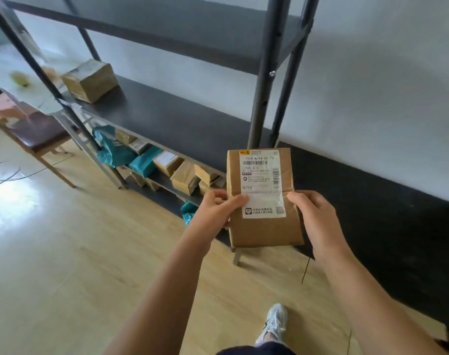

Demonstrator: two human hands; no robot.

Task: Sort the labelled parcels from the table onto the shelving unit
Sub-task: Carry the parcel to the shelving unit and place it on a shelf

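Observation:
I hold a brown cardboard parcel (265,231) upright in front of me, its white shipping label facing me. My left hand (215,208) grips its left edge, thumb on the label. My right hand (313,213) grips its right edge. Behind it stands the dark metal shelving unit (172,119). One taped brown box (90,80) sits on the left end of the middle shelf. The lower shelf holds several brown boxes (182,179) and teal mailer bags (115,149).
A dark upright post (264,73) of the shelving rises just behind the parcel. A white table (10,70) and a wooden chair (39,139) stand at the left. A cable loops on the wooden floor (5,172). My shoe (275,324) shows below.

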